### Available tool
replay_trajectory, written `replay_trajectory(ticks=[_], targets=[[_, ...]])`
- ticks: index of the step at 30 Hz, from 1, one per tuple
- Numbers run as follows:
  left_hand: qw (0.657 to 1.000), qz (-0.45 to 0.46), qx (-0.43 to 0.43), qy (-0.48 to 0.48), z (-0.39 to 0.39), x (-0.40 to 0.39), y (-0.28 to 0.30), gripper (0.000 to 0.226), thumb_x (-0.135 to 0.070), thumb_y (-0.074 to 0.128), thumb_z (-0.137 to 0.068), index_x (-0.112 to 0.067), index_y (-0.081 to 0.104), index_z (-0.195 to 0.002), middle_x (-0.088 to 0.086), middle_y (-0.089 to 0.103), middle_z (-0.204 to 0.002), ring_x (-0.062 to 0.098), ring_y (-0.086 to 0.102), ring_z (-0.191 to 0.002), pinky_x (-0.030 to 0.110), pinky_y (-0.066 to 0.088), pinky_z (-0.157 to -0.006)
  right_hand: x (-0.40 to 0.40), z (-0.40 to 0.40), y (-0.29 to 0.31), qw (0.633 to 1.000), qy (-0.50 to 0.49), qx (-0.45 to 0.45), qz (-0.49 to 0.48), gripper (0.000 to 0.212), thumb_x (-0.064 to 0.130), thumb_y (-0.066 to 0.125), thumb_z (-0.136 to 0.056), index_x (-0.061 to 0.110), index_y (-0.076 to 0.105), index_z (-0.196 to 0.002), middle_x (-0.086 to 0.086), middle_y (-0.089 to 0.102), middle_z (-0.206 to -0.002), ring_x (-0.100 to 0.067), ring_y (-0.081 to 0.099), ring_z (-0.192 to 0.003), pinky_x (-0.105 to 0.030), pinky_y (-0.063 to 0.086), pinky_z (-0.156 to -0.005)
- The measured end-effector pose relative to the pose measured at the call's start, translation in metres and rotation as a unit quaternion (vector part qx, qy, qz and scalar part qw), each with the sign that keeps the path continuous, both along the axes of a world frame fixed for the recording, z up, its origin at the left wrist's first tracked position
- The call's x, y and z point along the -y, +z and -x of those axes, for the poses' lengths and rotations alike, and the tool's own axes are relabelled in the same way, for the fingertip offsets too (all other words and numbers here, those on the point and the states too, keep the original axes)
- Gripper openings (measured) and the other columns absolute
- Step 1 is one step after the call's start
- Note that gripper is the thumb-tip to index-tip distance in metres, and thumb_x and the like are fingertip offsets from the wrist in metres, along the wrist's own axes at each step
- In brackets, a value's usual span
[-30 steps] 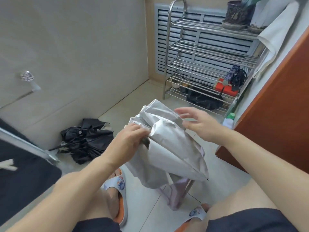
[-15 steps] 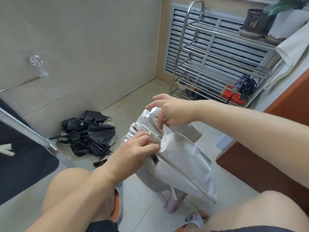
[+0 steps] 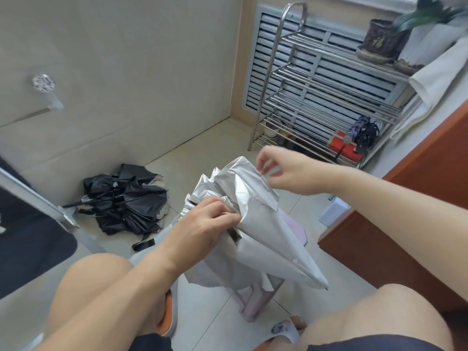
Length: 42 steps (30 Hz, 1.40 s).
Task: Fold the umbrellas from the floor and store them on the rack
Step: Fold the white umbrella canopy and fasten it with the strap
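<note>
Mid-fold, left hand (image 3: 202, 224) fingers clamp silver umbrella (image 3: 253, 224) pleats bunched while right hand (image 3: 281, 171) at 1 o'clock pinches next flap.

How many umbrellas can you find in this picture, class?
3: a silver umbrella held in both hands, a black umbrella on the floor, and a folded umbrella on the rack. Others may be hidden.

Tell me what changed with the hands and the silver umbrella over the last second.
The right hand came from open beside the silver umbrella to its top edge, pinching a fold of canopy there. The left hand kept gripping the gathered folds at the middle. The black umbrella stayed on the floor, and the rack stayed unchanged.
</note>
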State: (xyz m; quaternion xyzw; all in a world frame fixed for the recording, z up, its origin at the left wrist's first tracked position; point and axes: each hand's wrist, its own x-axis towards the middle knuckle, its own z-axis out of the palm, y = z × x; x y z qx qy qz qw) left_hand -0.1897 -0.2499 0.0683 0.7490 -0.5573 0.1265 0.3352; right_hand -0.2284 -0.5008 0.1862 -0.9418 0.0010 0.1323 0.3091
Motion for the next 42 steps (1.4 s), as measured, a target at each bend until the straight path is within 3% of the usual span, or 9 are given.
replay_trajectory(ticks=[3, 7, 13, 17, 23, 28, 34, 39, 42], targets=[[1.000, 0.000, -0.005, 0.005, 0.001, 0.000, 0.000, 0.033, 0.010, 0.049, -0.094, -0.010, 0.073, -0.103, 0.000, 0.062, -0.091, 0.021, 0.055, -0.092, 0.034, 0.050, -0.076, 0.003, 0.019, -0.025, 0.998, -0.026, -0.049, -0.017, 0.025, 0.023, 0.071, -0.093, 0.028, 0.061, -0.116, 0.014, 0.064, -0.115, 0.002, 0.062, -0.108, -0.027, 0.054, -0.096], [1.000, 0.003, -0.012, 0.017, 0.001, 0.000, -0.002, 0.035, 0.016, 0.058, -0.088, -0.011, 0.074, -0.102, 0.001, 0.062, -0.088, 0.023, 0.057, -0.089, 0.036, 0.050, -0.075, -0.007, 0.027, -0.057, 0.991, -0.078, 0.059, -0.090, 0.030, 0.009, 0.067, -0.094, 0.022, 0.063, -0.121, 0.013, 0.062, -0.116, -0.001, 0.060, -0.109, -0.033, 0.052, -0.101], [1.000, 0.004, -0.011, 0.020, 0.001, 0.000, -0.002, 0.032, 0.015, 0.059, -0.087, -0.011, 0.072, -0.100, 0.003, 0.062, -0.088, 0.024, 0.056, -0.088, 0.038, 0.050, -0.074, -0.019, 0.021, -0.070, 0.969, 0.049, 0.243, 0.013, 0.051, -0.008, 0.059, -0.087, 0.026, 0.073, -0.122, 0.000, 0.047, -0.112, -0.018, 0.051, -0.105, -0.033, 0.046, -0.097], [1.000, 0.005, 0.001, 0.019, 0.000, 0.000, -0.003, 0.030, 0.015, 0.056, -0.089, -0.009, 0.072, -0.098, 0.004, 0.062, -0.087, 0.026, 0.055, -0.087, 0.037, 0.049, -0.074, -0.027, 0.011, -0.053, 0.979, 0.101, 0.159, 0.080, 0.066, -0.006, 0.047, -0.089, 0.040, 0.064, -0.133, 0.004, 0.039, -0.130, -0.021, 0.036, -0.124, -0.031, 0.032, -0.113], [1.000, 0.000, 0.000, 0.023, -0.001, 0.000, -0.003, 0.033, 0.016, 0.054, -0.086, -0.009, 0.071, -0.100, 0.002, 0.060, -0.087, 0.024, 0.051, -0.085, 0.034, 0.048, -0.072, -0.027, -0.005, -0.015, 0.943, 0.191, 0.149, 0.228, 0.039, 0.012, 0.059, -0.094, 0.039, 0.070, -0.120, 0.004, 0.038, -0.143, -0.018, 0.026, -0.136, -0.028, 0.027, -0.112], [1.000, 0.000, -0.004, 0.022, -0.002, 0.002, -0.004, 0.030, 0.013, 0.055, -0.088, -0.012, 0.070, -0.099, 0.003, 0.062, -0.090, 0.027, 0.056, -0.087, 0.040, 0.050, -0.071, -0.024, -0.011, -0.016, 0.964, 0.184, 0.046, 0.185, 0.065, -0.001, 0.052, -0.092, 0.047, 0.059, -0.134, 0.009, 0.037, -0.138, -0.013, 0.032, -0.128, -0.020, 0.022, -0.105], [0.999, -0.004, -0.014, 0.028, -0.002, 0.001, -0.005, 0.032, 0.011, 0.052, -0.091, -0.013, 0.071, -0.102, 0.003, 0.060, -0.086, 0.027, 0.053, -0.084, 0.040, 0.049, -0.068, -0.023, -0.013, -0.011, 0.967, 0.181, 0.002, 0.178, 0.043, 0.011, 0.059, -0.094, 0.046, 0.069, -0.117, 0.012, 0.042, -0.130, -0.011, 0.033, -0.128, -0.019, 0.019, -0.104], [0.999, -0.002, -0.021, 0.027, -0.002, 0.002, -0.005, 0.034, 0.004, 0.046, -0.093, -0.014, 0.072, -0.104, 0.001, 0.060, -0.086, 0.026, 0.053, -0.085, 0.039, 0.049, -0.069, -0.017, -0.010, -0.010, 0.972, 0.144, -0.043, 0.178, 0.057, 0.016, 0.061, -0.094, 0.051, 0.052, -0.138, 0.013, 0.036, -0.136, -0.008, 0.033, -0.132, -0.025, 0.030, -0.110], [1.000, 0.001, -0.022, 0.020, -0.002, 0.002, -0.005, 0.035, 0.010, 0.052, -0.090, -0.014, 0.073, -0.106, 0.000, 0.059, -0.088, 0.025, 0.053, -0.086, 0.039, 0.050, -0.070, -0.022, -0.005, -0.019, 0.993, 0.088, -0.019, 0.078, 0.070, 0.010, 0.062, -0.092, 0.049, 0.041, -0.146, 0.009, 0.043, -0.133, -0.009, 0.048, -0.122, -0.027, 0.041, -0.108]])
